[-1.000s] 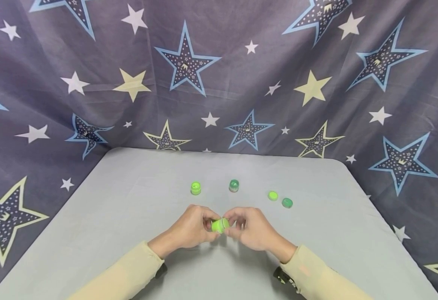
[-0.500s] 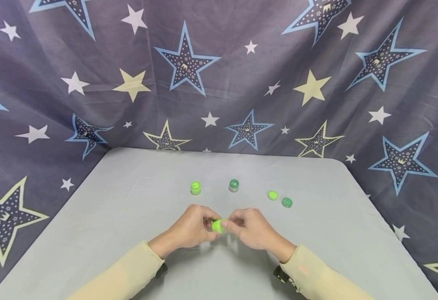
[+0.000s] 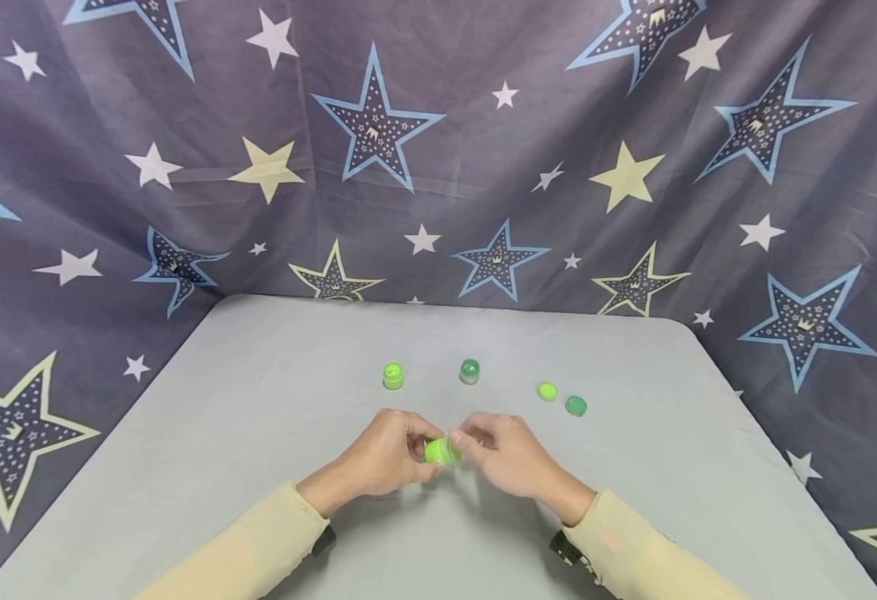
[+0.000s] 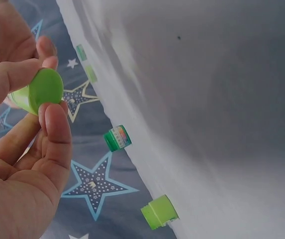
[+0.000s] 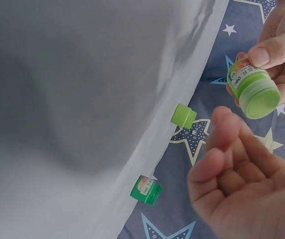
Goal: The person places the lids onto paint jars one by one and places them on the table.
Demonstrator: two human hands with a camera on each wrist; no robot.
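My left hand (image 3: 393,454) pinches a small lime green paint jar (image 5: 249,82) by its labelled body, tilted on its side above the table. In the left wrist view the jar's smooth green base (image 4: 47,91) faces the camera. Its paler green screw end (image 5: 262,102) points toward my right hand (image 3: 509,457). The right wrist view shows that hand's fingers (image 5: 224,129) loosely bent and apart from the jar, with the thumb off to the side. From the head view, the right fingers overlap the jar's end.
Farther back on the grey-white table (image 3: 296,350) stand a lime green jar (image 3: 393,377) and a dark green jar (image 3: 469,372), both uncapped. To their right lie a lime green lid (image 3: 547,391) and a dark green lid (image 3: 576,406). A star-patterned cloth (image 3: 438,208) hangs behind.
My right fingers have closed over the jar's end, then come away from it, the thumb lifting. The left hand keeps its hold on the jar in the same place.
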